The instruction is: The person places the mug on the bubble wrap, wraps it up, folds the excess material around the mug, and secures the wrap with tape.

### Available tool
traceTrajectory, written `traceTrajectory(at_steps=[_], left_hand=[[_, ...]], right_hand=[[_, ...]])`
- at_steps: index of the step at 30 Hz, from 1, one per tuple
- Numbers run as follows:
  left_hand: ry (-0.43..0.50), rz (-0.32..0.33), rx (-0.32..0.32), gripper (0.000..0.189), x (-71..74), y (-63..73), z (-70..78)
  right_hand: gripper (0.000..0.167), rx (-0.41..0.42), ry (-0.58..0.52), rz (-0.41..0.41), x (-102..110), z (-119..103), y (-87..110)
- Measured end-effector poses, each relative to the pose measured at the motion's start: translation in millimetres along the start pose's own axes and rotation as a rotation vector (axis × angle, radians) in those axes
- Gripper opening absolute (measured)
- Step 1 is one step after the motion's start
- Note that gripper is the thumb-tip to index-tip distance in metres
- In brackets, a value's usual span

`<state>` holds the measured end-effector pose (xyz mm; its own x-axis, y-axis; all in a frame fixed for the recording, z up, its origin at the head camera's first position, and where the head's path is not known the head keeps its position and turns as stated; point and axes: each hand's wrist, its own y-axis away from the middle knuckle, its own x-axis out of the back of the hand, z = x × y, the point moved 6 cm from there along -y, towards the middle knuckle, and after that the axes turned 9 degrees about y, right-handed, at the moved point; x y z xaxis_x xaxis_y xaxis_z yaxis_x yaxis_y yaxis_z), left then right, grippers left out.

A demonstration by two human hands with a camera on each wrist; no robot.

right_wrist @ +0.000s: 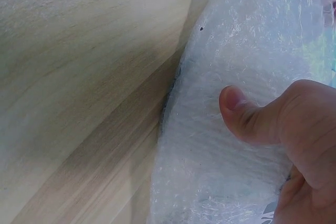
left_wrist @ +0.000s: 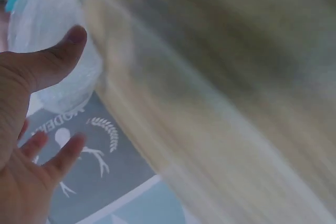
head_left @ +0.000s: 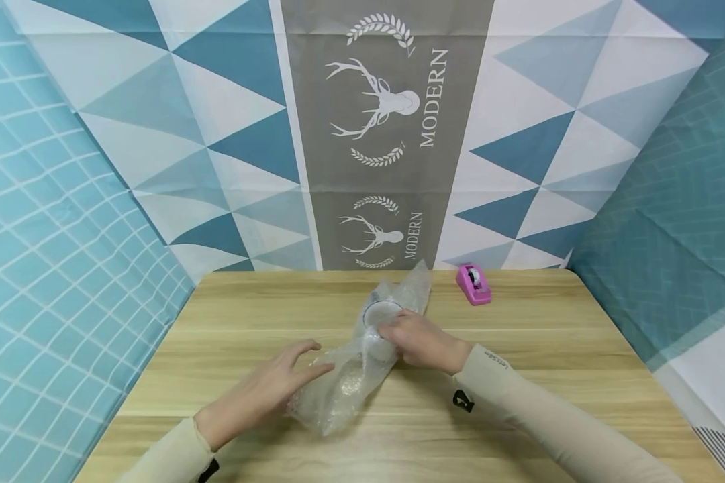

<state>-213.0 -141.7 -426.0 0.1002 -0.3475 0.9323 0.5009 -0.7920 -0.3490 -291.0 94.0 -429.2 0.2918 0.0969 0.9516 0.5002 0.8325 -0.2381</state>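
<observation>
A bundle of clear bubble wrap (head_left: 350,379) lies slantwise across the middle of the table, around a pale, cup-like thing (head_left: 382,312) with a round, dark-edged rim. My right hand (head_left: 419,337) grips the bundle near that rim. In the right wrist view, the right thumb (right_wrist: 247,114) presses on the bubble wrap (right_wrist: 210,145), and most of the other fingers are hidden. At the near left end of the bundle, my left hand (head_left: 272,384) is spread with thumb and fingers apart. In the left wrist view, its thumb (left_wrist: 58,59) overlaps the wrapped bundle (left_wrist: 50,19).
A pink tape dispenser (head_left: 474,285) stands at the back right of the wooden table (head_left: 550,335). Patterned cloth hangs behind the table's back edge. Blue checked cloth (head_left: 48,268) borders the left side and teal cloth (head_left: 670,201) the right.
</observation>
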Motion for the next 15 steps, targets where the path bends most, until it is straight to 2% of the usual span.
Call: traceTrajectory(at_steps=[3, 5, 8, 13, 14, 15], left_hand=[[-0.043, 0.018, -0.063, 0.078, -3.5, 6.7, 5.0], [-0.077, 0.041, -0.132, 0.075, -5.0, 9.5, 9.0], [-0.108, 0.084, -0.200, 0.067, -5.7, 12.0, 13.5], [-0.116, 0.087, -0.243, 0.071, -6.2, 16.9, 19.9], [-0.122, 0.085, -0.251, 0.070, -6.3, 17.2, 21.3], [-0.124, 0.084, -0.256, 0.061, -6.1, 17.0, 22.8]], right_hand=[[0.034, -0.001, 0.006, 0.005, -1, 0, -0.1], [0.034, -0.007, 0.009, 0.007, -1, 1, 0.1], [0.034, -0.010, 0.013, 0.008, 0, 1, 0.4], [0.034, -0.007, 0.012, -0.004, 0, -1, -0.7], [0.034, -0.007, 0.014, -0.004, 0, -1, -0.5], [0.035, -0.009, 0.012, -0.006, 0, -1, -0.5]])
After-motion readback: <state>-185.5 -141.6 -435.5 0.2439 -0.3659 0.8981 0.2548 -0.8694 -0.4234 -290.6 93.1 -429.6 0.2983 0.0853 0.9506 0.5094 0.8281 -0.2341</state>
